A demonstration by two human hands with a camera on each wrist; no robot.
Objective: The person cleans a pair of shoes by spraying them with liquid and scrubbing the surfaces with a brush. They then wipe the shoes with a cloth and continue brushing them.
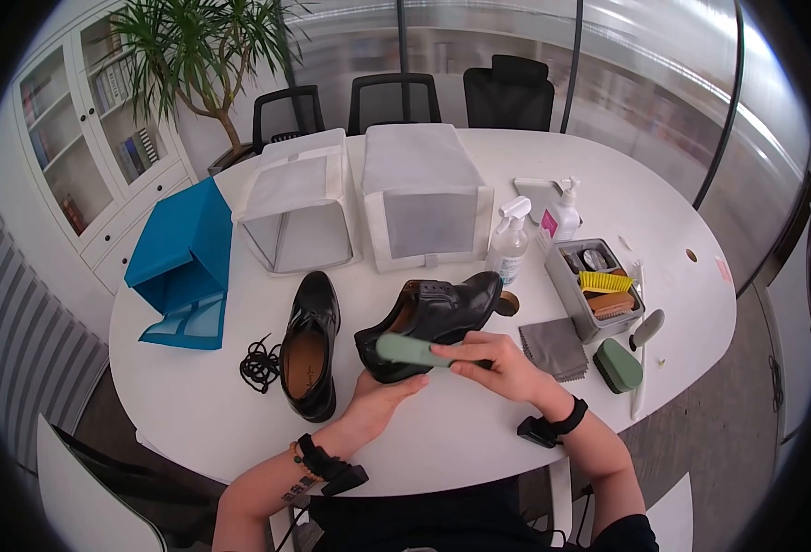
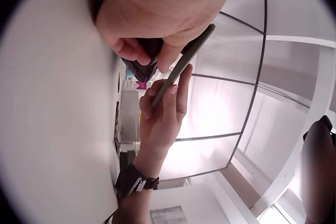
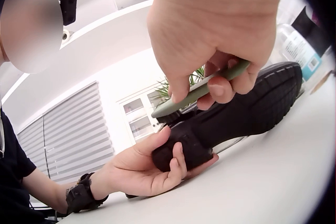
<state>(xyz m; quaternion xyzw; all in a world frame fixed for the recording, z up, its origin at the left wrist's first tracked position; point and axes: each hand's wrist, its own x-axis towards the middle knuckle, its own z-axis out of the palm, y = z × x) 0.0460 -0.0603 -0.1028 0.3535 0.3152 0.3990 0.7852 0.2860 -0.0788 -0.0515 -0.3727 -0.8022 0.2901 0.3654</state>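
Note:
A black leather shoe point(image 1: 451, 308) lies tipped on its side, its sole point(image 3: 236, 113) facing the right wrist camera. My left hand point(image 1: 375, 405) grips it round the heel. My right hand point(image 1: 497, 366) holds a green-backed brush point(image 1: 410, 350) by its handle, the head over the shoe's heel end; in the right wrist view dark bristles point(image 3: 170, 117) lie close to the heel, contact unclear. Left of it the other black shoe point(image 1: 311, 345) stands upright beside a bundle of black laces point(image 1: 260, 365).
A grey cloth point(image 1: 554, 350), a second green brush point(image 1: 618, 366) and a grey box of brushes point(image 1: 599, 322) lie to the right. Behind them stand a spray bottle point(image 1: 508, 248) and a pump bottle point(image 1: 562, 216). White boxes point(image 1: 424, 166) and a blue bag point(image 1: 180, 248) stand behind and left.

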